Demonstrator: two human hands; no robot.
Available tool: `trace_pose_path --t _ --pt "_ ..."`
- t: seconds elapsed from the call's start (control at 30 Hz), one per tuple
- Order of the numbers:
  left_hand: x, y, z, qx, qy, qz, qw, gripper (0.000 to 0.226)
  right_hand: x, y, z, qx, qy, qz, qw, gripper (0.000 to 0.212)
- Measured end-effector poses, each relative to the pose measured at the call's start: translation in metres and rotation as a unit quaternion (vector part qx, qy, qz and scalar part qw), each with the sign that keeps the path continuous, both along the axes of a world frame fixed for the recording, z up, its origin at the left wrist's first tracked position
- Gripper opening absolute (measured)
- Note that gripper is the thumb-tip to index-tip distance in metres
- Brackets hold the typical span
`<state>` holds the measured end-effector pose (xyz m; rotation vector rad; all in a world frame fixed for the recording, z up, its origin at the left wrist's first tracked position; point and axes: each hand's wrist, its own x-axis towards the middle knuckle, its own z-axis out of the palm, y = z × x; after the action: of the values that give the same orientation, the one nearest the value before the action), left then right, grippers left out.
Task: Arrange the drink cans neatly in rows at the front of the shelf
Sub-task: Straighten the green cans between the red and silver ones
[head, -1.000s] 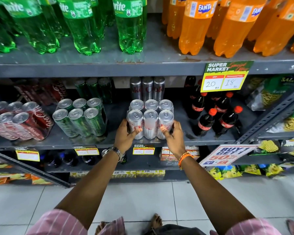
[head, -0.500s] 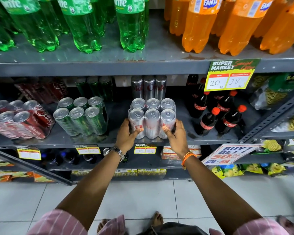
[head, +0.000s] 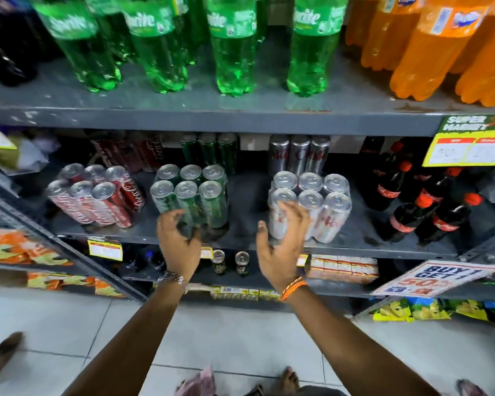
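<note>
On the grey middle shelf (head: 340,248) stand three six-can blocks: red cola cans (head: 97,201) on the left, green cans (head: 200,195) in the middle, silver cans (head: 323,207) on the right. Behind each block a row of matching cans stands at the back. My left hand (head: 177,238) hovers at the lower front of the green cans, fingers curled and apart, holding nothing. My right hand (head: 280,238) is spread open in front of the left side of the silver cans, gripping none of them.
Small cola bottles (head: 429,207) stand right of the silver cans. Green Sprite bottles (head: 232,52) and orange Fanta bottles (head: 429,52) fill the shelf above. A price sign (head: 469,144) hangs at right. Two small cans (head: 229,261) sit on the lower shelf, snack packets (head: 12,247) at left.
Both hands have let go of the silver cans and shifted left; my left hand is now at the green cans. The camera view has swung left as well.
</note>
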<state>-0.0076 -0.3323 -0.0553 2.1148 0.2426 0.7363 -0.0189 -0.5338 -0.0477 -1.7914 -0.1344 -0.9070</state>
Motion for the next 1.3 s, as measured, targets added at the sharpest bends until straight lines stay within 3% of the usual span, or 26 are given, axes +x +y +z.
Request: trace_pose_path --t 0.1,0.2,0.33,0.6,0.8,1.07,1.3 --pt "0.012 0.049 -0.003 0.022 0.122 0.009 0.992 0.060 0.015 0.049 -0.003 0.015 0.147 0.086 0.985 0.051" --pt "0.039 0.081 0.001 0.043 0.177 -0.055 0.982 0.075 0.041 0.079 -0.003 0.018 0.272 0.116 0.955 0.067" --pt "0.067 0.102 0.001 -0.039 0.188 -0.127 0.973 0.060 0.070 0.100 -0.002 0.027 0.331 0.114 0.936 0.068" --pt "0.078 0.125 -0.014 -0.041 0.175 -0.187 0.966 0.061 0.076 0.116 -0.003 -0.024 0.357 0.072 0.931 0.054" --pt "0.076 0.121 -0.014 -0.031 0.172 -0.209 0.962 0.060 0.066 0.114 -0.007 0.004 0.360 0.033 0.932 0.052" --pt "0.064 0.122 -0.016 -0.083 0.180 -0.218 0.955 0.058 0.055 0.108 -0.006 0.003 0.370 0.062 0.927 0.056" --pt "0.060 0.122 -0.011 -0.066 0.180 -0.208 0.959 0.058 0.052 0.107 -0.007 0.014 0.363 0.073 0.929 0.057"
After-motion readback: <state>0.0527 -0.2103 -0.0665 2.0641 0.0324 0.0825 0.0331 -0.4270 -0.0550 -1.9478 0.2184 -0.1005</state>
